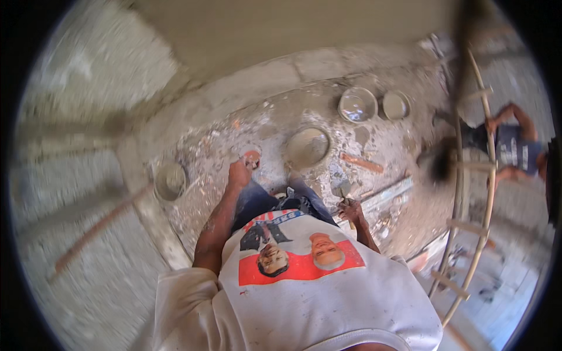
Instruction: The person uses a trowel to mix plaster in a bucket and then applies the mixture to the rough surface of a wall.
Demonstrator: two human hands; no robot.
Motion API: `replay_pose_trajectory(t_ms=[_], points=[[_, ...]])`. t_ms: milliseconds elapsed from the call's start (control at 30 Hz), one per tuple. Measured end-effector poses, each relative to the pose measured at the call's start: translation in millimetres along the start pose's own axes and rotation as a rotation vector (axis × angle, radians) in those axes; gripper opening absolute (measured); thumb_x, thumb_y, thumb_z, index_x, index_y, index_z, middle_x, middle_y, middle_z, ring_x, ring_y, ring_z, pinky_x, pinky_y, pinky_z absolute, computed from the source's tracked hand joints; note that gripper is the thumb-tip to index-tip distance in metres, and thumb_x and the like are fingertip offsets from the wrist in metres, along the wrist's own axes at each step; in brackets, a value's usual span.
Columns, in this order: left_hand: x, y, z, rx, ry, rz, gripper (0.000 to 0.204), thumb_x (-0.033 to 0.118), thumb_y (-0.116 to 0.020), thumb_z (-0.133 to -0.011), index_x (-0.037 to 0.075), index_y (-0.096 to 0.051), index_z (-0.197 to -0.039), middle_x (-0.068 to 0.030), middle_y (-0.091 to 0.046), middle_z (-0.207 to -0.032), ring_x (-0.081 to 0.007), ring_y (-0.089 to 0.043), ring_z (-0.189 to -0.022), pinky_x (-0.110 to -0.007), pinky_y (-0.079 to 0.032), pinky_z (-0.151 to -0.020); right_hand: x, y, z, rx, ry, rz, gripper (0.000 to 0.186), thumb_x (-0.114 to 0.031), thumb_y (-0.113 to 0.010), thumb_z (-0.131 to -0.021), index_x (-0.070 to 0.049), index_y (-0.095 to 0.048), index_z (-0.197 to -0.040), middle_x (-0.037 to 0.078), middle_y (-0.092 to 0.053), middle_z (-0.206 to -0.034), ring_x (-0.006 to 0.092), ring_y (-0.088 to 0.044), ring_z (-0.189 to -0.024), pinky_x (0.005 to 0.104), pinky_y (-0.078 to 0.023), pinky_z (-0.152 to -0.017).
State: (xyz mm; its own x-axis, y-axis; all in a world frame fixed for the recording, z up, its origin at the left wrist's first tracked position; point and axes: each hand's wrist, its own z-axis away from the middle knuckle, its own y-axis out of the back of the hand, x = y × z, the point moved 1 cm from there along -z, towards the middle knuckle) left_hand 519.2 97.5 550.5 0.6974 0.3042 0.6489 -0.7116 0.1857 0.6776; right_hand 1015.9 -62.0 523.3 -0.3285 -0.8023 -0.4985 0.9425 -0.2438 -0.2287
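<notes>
Head view shows the person's right hand [351, 212] right of the lower middle of the frame, with the fingers clamped around the handle of a trowel [339, 182]. The blade of this trowel is flat, grey and coated, and it points toward the upper edge. The left hand [239, 174], left of the middle, is bent like a fist just beside a reddish, rounded object [252, 158]; I cannot tell if its fingers are closed on this object or only near it.

Between the hands and a little above them stands a wide, round tub [308, 147] with grey, pasty material inside. In the upper right part, a round bucket [357, 105] contains shiny liquid, and a smaller bucket [396, 105] stands just beside it. One more round container [171, 181] is at the left, with a pale grey coating.

Near the trowel lies a flat, red-brown strip [361, 162] on the floor [266, 131], which is rough and spotted with pale crumbs. The wall [293, 29] along the upper edge has a smooth, brownish surface. At the right, a ladder [490, 167] of thin, round poles stands in front of another person [518, 143] in a dark shirt. The white shirt [328, 301] of the wearer, with coloured print, fills the lower middle.
</notes>
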Motion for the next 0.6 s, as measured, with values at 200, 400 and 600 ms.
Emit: replay_pose_trajectory(t_ms=[200, 400, 600], points=[[108, -87, -31, -0.313, -0.247, -0.143, 0.026, 0.025, -0.067, -0.091, 0.004, -0.073, -0.106, -0.0233, -0.073, -0.099, -0.0391, -0.071, -0.098, -0.047, -0.055, -0.088, 51, 55, 33, 0.321, -0.065, 0.220, 0.017, -0.017, -0.072, -0.091, -0.003, -0.066, -0.095, 0.011, -0.069, -0.075, 0.0215, -0.062, -0.048, 0.0334, -0.050, -0.044], [179, -146, -44, -0.584, -0.263, -0.435, 0.034, 0.035, -0.059, -0.096, 0.006, -0.073, -0.107, -0.0252, -0.072, -0.106, -0.0417, -0.069, -0.106, -0.050, -0.054, -0.092, 115, 92, 75, 0.503, -0.147, 0.278, 0.016, -0.016, -0.073, -0.091, 0.000, -0.069, -0.092, 0.010, -0.070, -0.073, 0.0178, -0.065, -0.051, 0.0343, -0.052, -0.045], [225, -173, -67, -0.827, -0.331, -0.744, 0.036, 0.033, -0.055, -0.097, 0.001, -0.072, -0.104, -0.0254, -0.072, -0.108, -0.0440, -0.068, -0.105, -0.052, -0.055, -0.091, 112, 95, 90, 0.540, -0.230, 0.230, 0.013, -0.014, -0.072, -0.092, -0.002, -0.071, -0.096, 0.012, -0.072, -0.074, 0.0175, -0.065, -0.051, 0.0334, -0.051, -0.044]])
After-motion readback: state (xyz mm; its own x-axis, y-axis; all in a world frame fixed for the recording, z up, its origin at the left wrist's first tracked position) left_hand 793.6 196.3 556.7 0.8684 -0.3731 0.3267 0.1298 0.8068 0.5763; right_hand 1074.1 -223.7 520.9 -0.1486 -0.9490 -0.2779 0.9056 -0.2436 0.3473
